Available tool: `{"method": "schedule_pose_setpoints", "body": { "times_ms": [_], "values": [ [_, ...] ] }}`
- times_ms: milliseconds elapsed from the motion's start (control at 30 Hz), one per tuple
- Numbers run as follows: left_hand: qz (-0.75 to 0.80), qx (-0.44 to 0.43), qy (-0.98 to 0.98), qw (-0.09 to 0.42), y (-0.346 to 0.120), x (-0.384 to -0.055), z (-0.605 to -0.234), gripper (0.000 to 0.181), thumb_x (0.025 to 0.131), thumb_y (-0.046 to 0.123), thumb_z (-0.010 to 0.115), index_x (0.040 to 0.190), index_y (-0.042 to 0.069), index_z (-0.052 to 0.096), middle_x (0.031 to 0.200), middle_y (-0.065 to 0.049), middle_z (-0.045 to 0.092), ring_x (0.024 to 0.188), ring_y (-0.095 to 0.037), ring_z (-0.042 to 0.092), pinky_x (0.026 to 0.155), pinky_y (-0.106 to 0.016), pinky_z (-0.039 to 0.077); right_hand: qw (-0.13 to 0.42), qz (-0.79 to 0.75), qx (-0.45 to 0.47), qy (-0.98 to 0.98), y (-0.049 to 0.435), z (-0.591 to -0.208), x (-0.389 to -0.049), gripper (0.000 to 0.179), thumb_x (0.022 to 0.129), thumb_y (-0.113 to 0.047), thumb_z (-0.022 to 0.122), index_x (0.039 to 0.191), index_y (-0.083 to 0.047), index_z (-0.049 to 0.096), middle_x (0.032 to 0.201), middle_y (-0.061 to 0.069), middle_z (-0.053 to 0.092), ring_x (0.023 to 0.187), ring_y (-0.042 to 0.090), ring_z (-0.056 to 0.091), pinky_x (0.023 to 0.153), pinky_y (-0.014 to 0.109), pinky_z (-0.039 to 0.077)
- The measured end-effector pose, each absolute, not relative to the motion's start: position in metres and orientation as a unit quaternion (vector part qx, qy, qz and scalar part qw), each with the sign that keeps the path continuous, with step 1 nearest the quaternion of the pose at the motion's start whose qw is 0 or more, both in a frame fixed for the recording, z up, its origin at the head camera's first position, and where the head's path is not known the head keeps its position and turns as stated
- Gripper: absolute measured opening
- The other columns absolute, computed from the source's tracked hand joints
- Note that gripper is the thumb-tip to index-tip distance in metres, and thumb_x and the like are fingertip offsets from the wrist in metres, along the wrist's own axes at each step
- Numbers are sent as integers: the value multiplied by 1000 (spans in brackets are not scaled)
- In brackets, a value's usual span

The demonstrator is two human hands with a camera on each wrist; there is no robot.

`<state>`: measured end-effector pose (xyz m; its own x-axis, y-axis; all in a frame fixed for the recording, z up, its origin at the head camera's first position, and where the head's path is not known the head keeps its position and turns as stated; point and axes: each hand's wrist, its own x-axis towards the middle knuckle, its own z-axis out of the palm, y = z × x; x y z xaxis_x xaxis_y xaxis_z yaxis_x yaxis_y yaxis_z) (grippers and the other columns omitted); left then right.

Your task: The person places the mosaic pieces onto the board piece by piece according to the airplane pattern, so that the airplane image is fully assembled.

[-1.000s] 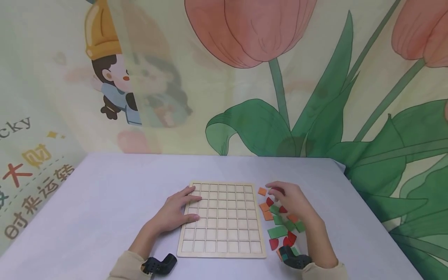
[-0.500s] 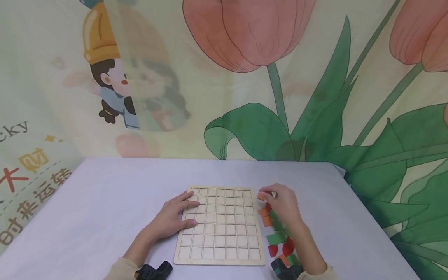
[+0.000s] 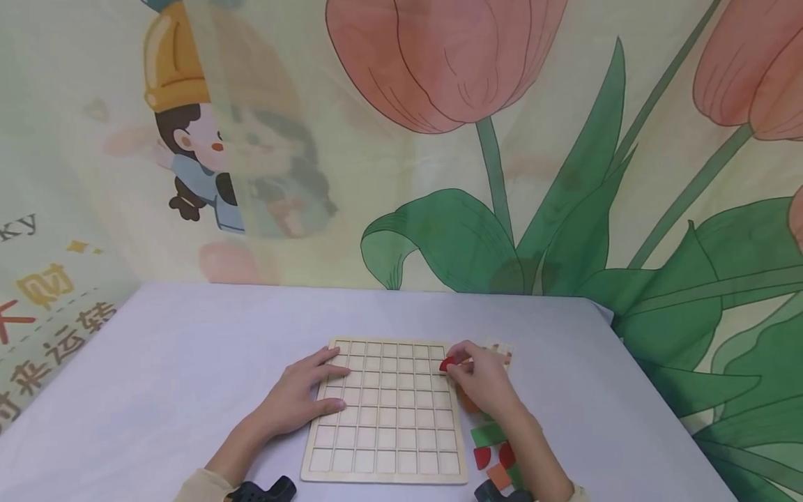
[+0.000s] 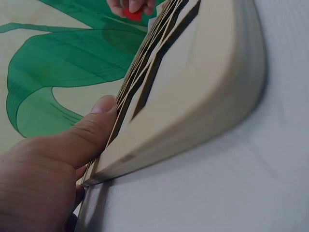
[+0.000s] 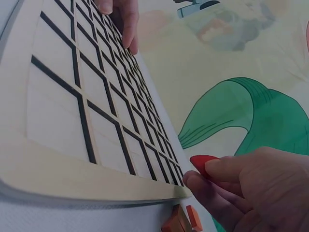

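Observation:
A pale wooden grid board (image 3: pixel 383 479) lies on the white table. My left hand (image 3: pixel 295 397) rests on its left edge with the fingers spread. In the left wrist view, that hand's thumb (image 4: pixel 89 133) lies against the board's rim. Over the board's upper right corner, my right hand (image 3: pixel 486 380) pinches a small red piece with a curved edge (image 3: pixel 447 364). The right wrist view shows this red piece (image 5: pixel 200 161) between thumb and fingertips, near the board's far end. Whether it touches the board I cannot tell.
Right of the board lie loose green (image 3: pixel 488 435), red (image 3: pixel 482 457) and orange (image 3: pixel 499 475) flat pieces, partly hidden by the right forearm. A pale patterned patch (image 3: pixel 502 353) shows behind the right hand. A printed backdrop (image 3: pixel 301 265) stands behind the table.
My right hand has moved left from above the loose pieces to the board's upper right corner, with the red piece now visible in its fingertips. The left hand stays on the board's edge.

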<state>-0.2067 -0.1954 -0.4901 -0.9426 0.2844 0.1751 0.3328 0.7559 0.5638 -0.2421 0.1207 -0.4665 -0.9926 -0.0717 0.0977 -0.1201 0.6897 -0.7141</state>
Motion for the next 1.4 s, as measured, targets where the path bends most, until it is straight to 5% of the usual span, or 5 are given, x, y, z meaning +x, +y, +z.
{"method": "schedule_pose_setpoints", "body": {
  "times_ms": [567,967,1400],
  "values": [
    [-296,-167,-939,51,-196,-207,-489,52,76,50,71,119,23,65,148,-8,43,140,-36,33,108,-63,26,48,333,113,-935,117,-468,-241,29,90,-3,61,115,-15,69,89,-2,59,75,10,51,63,19,47],
    [-300,-163,-939,50,-194,-207,-489,50,76,46,73,119,22,66,148,-8,43,140,-35,33,108,-62,27,37,350,107,-930,115,-468,-240,14,85,-10,70,97,-17,65,86,-5,66,77,8,60,68,24,51],
    [-294,-166,-940,49,-195,-208,-489,50,76,46,73,119,22,66,148,-8,43,140,-35,33,107,-62,28,10,354,112,-928,114,-469,-237,19,81,-11,74,98,-18,71,88,-4,67,73,10,58,52,22,50]
  ]
}}
